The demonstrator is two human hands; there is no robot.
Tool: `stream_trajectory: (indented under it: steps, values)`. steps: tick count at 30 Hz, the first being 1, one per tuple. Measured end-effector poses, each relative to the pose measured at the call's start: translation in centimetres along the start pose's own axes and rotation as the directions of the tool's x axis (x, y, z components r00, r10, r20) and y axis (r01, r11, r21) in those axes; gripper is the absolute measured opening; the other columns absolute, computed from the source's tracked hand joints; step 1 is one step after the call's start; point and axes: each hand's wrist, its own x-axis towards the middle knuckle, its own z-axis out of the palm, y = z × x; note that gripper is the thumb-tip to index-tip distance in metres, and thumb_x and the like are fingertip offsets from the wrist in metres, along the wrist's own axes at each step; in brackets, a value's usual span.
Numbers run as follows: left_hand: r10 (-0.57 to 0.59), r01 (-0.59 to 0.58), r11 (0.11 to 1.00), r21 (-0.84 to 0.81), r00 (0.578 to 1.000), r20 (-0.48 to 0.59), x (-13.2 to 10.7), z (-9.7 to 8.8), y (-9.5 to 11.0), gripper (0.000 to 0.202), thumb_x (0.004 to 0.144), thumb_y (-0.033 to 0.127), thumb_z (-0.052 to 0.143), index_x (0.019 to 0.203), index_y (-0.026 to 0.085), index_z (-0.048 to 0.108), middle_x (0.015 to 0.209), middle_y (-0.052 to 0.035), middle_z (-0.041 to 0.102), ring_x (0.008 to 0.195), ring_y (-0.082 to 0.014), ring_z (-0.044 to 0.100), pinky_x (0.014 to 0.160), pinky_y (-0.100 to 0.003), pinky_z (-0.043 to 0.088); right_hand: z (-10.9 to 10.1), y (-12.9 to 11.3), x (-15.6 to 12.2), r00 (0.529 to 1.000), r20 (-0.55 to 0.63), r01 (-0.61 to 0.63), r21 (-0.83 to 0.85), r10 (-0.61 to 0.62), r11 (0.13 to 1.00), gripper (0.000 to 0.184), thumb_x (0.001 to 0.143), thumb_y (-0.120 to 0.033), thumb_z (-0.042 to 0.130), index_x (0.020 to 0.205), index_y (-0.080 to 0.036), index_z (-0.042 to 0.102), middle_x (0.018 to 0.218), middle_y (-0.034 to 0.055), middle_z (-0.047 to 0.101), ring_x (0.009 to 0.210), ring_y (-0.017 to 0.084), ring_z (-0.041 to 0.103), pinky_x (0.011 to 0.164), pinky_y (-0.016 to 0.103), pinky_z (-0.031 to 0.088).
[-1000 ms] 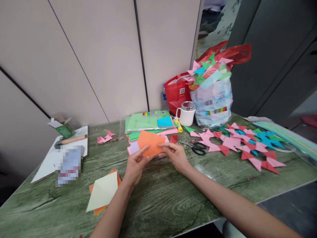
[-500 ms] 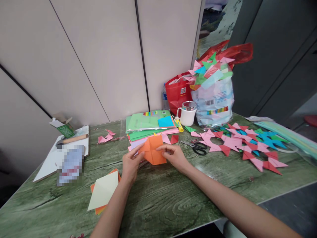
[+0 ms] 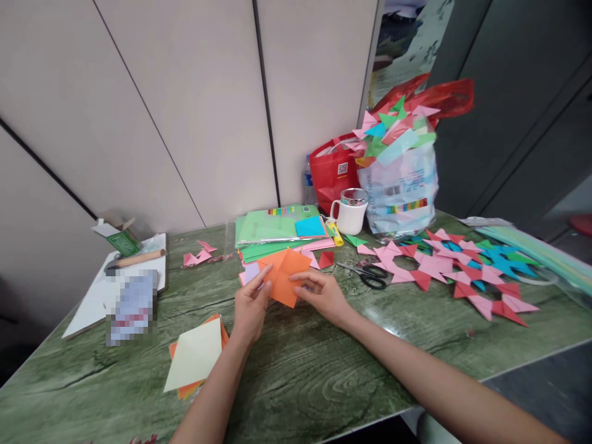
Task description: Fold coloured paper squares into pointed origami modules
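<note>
A creased sheet of orange paper [image 3: 285,280] is held up between both hands above the table's middle. My left hand [image 3: 252,302] pinches its left edge between thumb and fingers. On the other side, my right hand [image 3: 324,296] grips the right edge, thumb in front. Fold lines cross the sheet, and parts of it are bent. Behind it lies a stack of coloured paper packs [image 3: 272,225], green on top, with a small blue square [image 3: 309,226] on it. Beside my left forearm rests a pile of square sheets [image 3: 197,354], pale yellow uppermost and orange beneath.
Black-handled scissors [image 3: 372,276] lie right of my right hand, beside joined pink and red folded pieces [image 3: 432,265]. A white mug [image 3: 350,213] stands before a bag [image 3: 400,185] full of folded pieces. At left, a hammer [image 3: 134,260] lies on a white board [image 3: 90,308].
The orange paper has turned and tilted in my hands, its lower corner now pointing down. My left hand has shifted slightly right. The things on the table stay in place.
</note>
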Motion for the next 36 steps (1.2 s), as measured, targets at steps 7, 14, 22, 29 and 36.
stream_trajectory:
  steps: [7, 14, 22, 29, 36]
  values:
    - [-0.052, 0.049, 0.996, -0.079, 0.998, -0.032, 0.2, -0.2, 0.5, 0.04, 0.061, 0.023, 0.071, 0.1, 0.016, 0.067, 0.092, -0.0096, 0.069, 0.088, -0.0208, 0.061, 0.072, -0.029, 0.049, 0.1, -0.2, -0.6, 0.99, 0.138, 0.04, -0.007, -0.039, 0.999, 0.026, 0.072, -0.019, 0.054, 0.094, -0.025, 0.067, 0.108, 0.0049, 0.052, 0.086, 0.017, 0.06, 0.06, 0.027, 0.056]
    - [-0.101, 0.109, 0.983, -0.151, 0.993, 0.056, 0.0, 0.0, 0.7, 0.04, 0.061, 0.019, 0.071, 0.101, 0.019, 0.067, 0.094, -0.0072, 0.069, 0.085, -0.0173, 0.062, 0.075, -0.027, 0.048, -0.4, -0.5, -0.4, 0.985, 0.121, 0.152, -0.251, -0.125, 0.956, 0.016, 0.062, -0.023, 0.071, 0.078, -0.021, 0.071, 0.107, 0.0069, 0.056, 0.092, 0.02, 0.057, 0.055, 0.021, 0.05]
    - [-0.109, 0.111, 0.994, -0.015, 0.991, 0.08, -0.4, 0.2, 0.8, 0.044, 0.06, 0.022, 0.073, 0.103, 0.016, 0.066, 0.098, -0.0087, 0.068, 0.09, -0.022, 0.06, 0.077, -0.031, 0.048, -0.3, -0.6, -0.4, 0.994, -0.085, 0.035, -0.332, -0.067, 0.943, 0.023, 0.058, -0.036, 0.074, 0.067, -0.017, 0.066, 0.069, 0.002, 0.06, 0.057, 0.012, 0.053, 0.052, 0.023, 0.046]
    - [-0.137, 0.145, 0.988, -0.047, 0.981, 0.138, -0.9, 0.9, 1.3, 0.047, 0.062, 0.023, 0.072, 0.108, 0.02, 0.063, 0.11, -0.008, 0.065, 0.1, -0.0233, 0.058, 0.088, -0.035, 0.044, -0.4, -0.4, -0.1, 0.992, -0.123, -0.006, -0.192, -0.018, 0.981, 0.033, 0.056, -0.039, 0.074, 0.073, -0.017, 0.057, 0.071, 0.0008, 0.058, 0.052, 0.012, 0.052, 0.049, 0.024, 0.045]
    - [-0.136, 0.137, 0.991, 0.0, 0.984, 0.115, -1.0, 1.1, 1.2, 0.058, 0.056, 0.02, 0.075, 0.113, 0.019, 0.059, 0.114, -0.0096, 0.062, 0.101, -0.0242, 0.058, 0.091, -0.038, 0.042, -0.4, -0.2, -0.1, 0.991, -0.129, -0.001, -0.194, -0.025, 0.981, 0.033, 0.057, -0.039, 0.074, 0.074, -0.018, 0.056, 0.07, 0.0001, 0.058, 0.051, 0.011, 0.052, 0.046, 0.023, 0.044]
